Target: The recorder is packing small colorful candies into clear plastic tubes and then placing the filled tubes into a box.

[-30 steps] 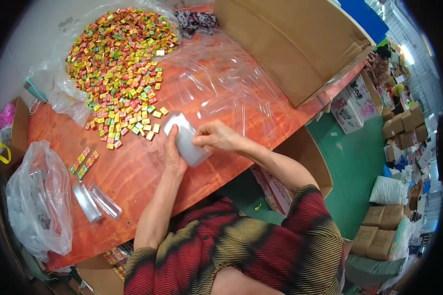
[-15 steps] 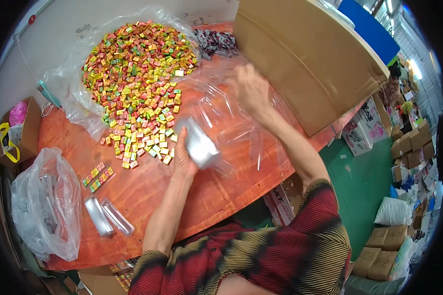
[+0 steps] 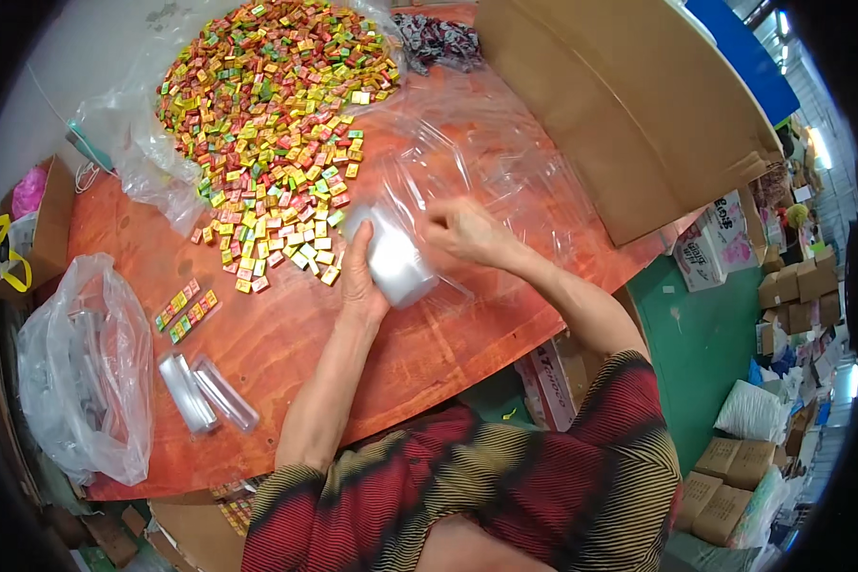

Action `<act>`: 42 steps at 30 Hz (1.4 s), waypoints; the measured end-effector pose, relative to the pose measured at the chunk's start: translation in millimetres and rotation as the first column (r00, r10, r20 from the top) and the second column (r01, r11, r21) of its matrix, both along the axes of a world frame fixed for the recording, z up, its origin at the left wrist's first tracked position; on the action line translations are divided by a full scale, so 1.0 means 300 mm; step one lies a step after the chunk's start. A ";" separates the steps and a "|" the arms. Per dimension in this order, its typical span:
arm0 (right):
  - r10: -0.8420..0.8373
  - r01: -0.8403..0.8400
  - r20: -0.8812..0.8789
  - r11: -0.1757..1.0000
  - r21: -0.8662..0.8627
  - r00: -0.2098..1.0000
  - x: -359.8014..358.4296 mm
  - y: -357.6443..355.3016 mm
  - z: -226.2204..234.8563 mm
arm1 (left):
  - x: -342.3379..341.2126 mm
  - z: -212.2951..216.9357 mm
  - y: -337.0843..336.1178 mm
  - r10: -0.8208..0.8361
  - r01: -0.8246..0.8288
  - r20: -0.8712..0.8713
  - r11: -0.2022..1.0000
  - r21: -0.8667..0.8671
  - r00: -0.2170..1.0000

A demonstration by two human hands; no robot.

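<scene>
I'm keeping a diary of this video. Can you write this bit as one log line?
left hand: holds small clear bag | right hand: at bag's edge | candy pile: beside, on orange table

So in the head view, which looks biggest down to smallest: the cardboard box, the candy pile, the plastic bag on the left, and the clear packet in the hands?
1. Cardboard box
2. Candy pile, close behind the box
3. Plastic bag
4. Clear packet, held by both hands

The fisheye bends the edges, so the box and bag sizes are rough.
</scene>
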State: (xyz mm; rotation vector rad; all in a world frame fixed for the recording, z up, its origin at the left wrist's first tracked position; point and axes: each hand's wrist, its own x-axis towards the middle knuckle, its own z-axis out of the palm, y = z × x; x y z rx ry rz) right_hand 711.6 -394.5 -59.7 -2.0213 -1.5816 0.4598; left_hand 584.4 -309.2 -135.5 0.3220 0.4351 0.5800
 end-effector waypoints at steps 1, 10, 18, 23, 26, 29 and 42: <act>-0.135 0.075 0.356 0.981 0.179 0.925 0.051 -0.011 -0.016 | 0.001 0.028 -0.014 -0.009 0.008 -0.023 0.999 -0.051 1.000; 0.039 -0.022 -0.272 0.998 0.065 0.962 -0.119 -0.035 0.044 | -0.032 0.041 -0.039 0.046 -0.046 -0.004 0.999 0.016 0.999; -0.103 -0.139 -0.835 0.968 -0.210 0.541 -0.052 -0.051 -0.029 | -0.025 0.047 -0.057 -0.048 0.048 0.018 0.999 -0.011 0.999; -0.403 0.258 0.495 0.906 0.336 0.770 0.162 -0.098 0.041 | -0.024 0.062 -0.057 -0.074 0.074 0.010 0.994 -0.075 0.997; -0.666 0.494 0.586 0.742 0.453 0.462 0.240 -0.086 0.099 | -0.003 0.043 -0.064 -0.052 0.053 0.014 0.995 -0.085 0.999; -0.381 0.250 0.329 0.892 0.377 0.864 0.069 -0.079 0.062 | 0.000 0.051 -0.063 0.039 -0.041 -0.033 0.995 -0.089 0.999; 0.049 -0.026 -0.448 0.998 0.058 0.893 -0.107 0.003 -0.028 | -0.029 -0.024 0.005 0.066 -0.066 0.006 0.998 0.011 0.998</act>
